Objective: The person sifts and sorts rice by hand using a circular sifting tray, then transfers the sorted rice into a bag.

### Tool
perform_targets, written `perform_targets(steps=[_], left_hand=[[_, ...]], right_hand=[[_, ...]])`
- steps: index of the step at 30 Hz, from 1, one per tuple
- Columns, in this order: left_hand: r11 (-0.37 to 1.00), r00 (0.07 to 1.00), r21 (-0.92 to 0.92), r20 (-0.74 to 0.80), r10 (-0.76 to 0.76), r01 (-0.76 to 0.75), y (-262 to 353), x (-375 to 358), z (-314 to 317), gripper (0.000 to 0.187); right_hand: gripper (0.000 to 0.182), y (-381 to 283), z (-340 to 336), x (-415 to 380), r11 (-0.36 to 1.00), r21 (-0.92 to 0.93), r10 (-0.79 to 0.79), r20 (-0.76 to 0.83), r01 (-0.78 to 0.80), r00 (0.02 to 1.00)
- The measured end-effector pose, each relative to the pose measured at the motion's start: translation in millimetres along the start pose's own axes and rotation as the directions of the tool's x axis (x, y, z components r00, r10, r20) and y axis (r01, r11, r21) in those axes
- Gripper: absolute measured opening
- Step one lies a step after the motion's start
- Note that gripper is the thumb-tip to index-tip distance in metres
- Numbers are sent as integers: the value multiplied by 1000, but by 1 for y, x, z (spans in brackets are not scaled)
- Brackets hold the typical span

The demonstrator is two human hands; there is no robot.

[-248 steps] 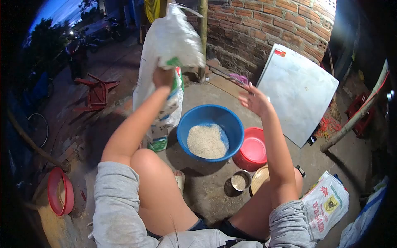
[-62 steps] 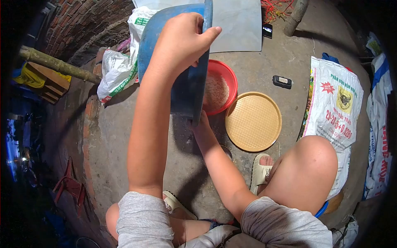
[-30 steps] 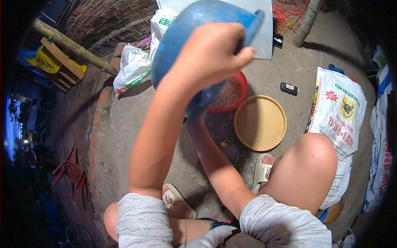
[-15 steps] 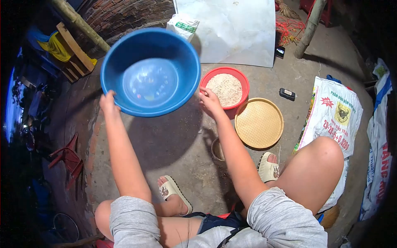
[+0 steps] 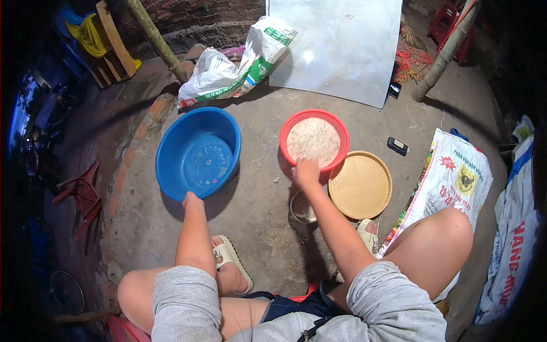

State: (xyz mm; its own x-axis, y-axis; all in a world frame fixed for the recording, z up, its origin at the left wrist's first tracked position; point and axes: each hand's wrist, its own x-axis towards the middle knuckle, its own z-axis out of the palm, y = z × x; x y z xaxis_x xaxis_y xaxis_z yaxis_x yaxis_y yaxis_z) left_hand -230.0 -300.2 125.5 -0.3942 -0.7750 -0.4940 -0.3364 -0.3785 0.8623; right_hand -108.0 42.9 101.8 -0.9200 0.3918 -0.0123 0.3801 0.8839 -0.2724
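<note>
A large blue basin [image 5: 196, 151], with nothing in it, is at the left, low over the floor or on it. My left hand [image 5: 193, 200] grips its near rim, most fingers hidden. To the right, a red basin [image 5: 286, 153] holds pale, grainy material [image 5: 313, 137]. My right hand [image 5: 307, 172] is closed on the near rim of this red basin. A round woven tray [image 5: 360, 185] lies beside the red basin, and a small bowl [image 5: 302, 207] sits partly behind my right forearm.
A white and green sack [image 5: 219, 80] lies beyond the blue basin, near a pale sheet [image 5: 336, 51]. Another sack [image 5: 456, 176] is by my right knee. A small black object [image 5: 397, 146] lies right of the tray. A red plastic piece [image 5: 82, 196] is far left.
The blue basin has moved down and away from the raised view, uncovering the sack behind it. My right hand, earlier apart and beside the blue basin, now grips the red basin's rim.
</note>
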Motion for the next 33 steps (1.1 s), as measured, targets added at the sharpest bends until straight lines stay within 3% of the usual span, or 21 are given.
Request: perform_targets(steps=[1,4,5,6,7,8,9,10,12,13,15,17,19,21,22,24,25,27,30,31,33], left_hand=[[999,998,43,-60,-22,25,4,-21,0,42],[987,978,130,-198,-64,91,-3,-32,11,45],[958,942,287,-325,80,18,-22,-2,25,46],[894,876,447,-418,240,-32,-32,17,32,47],[891,872,453,-424,243,-28,-29,-2,28,47],[772,798,574,-312,516,-275,-20,-49,20,47],[578,655,654,-164,738,-487,-20,-78,20,47],[476,587,638,-47,808,-605,-26,-82,28,46],[199,358,529,217,908,-825,-32,-102,45,45],[26,191,423,351,917,-906,-32,-121,53,46],[-23,138,263,579,804,-965,-51,-141,79,48],[54,3,-46,739,674,-997,-85,-168,97,51],[339,40,-63,957,287,-939,-109,-205,102,51],[214,-192,-260,937,291,-942,-155,-206,117,47],[219,-191,-258,940,284,-941,-171,-206,122,47],[494,18,-126,961,277,-860,-191,-206,129,44],[498,21,-122,962,271,-859,-194,-206,132,44],[820,309,65,941,139,-568,-196,-207,137,43],[823,285,39,946,151,-566,-203,-209,149,45],[820,271,21,948,164,-572,-207,-206,154,47],[810,284,28,943,172,-585,-214,-199,165,46]], right_hand=[[24,-9,6,-3,999,20,-31,25,31,999],[28,-18,22,-6,927,363,-116,24,100,993],[28,-15,23,-3,927,362,-122,35,101,992],[26,-10,23,1,862,503,-116,69,66,991],[24,-3,22,5,776,631,-111,103,22,988],[20,4,20,8,759,650,-61,22,32,998],[19,15,22,11,782,618,-20,-101,79,995],[19,29,23,15,807,578,16,-226,121,974],[20,51,14,23,825,563,96,-241,58,966],[20,62,14,28,826,561,98,-234,52,967],[28,78,20,37,877,468,87,-376,108,923],[33,82,24,45,913,402,86,-367,74,926],[39,86,32,54,945,324,81,-364,44,928],[42,88,54,66,921,389,126,-332,14,935],[40,85,63,68,926,377,161,-339,-23,927],[39,84,68,70,878,476,236,-364,-38,901],[39,84,69,72,821,569,310,-387,-39,868],[38,81,62,71,789,612,362,-381,-62,850],[38,80,54,75,482,873,526,-224,-71,821],[38,83,55,78,486,870,529,-217,-83,820],[37,88,57,81,355,933,532,-159,-49,831]])
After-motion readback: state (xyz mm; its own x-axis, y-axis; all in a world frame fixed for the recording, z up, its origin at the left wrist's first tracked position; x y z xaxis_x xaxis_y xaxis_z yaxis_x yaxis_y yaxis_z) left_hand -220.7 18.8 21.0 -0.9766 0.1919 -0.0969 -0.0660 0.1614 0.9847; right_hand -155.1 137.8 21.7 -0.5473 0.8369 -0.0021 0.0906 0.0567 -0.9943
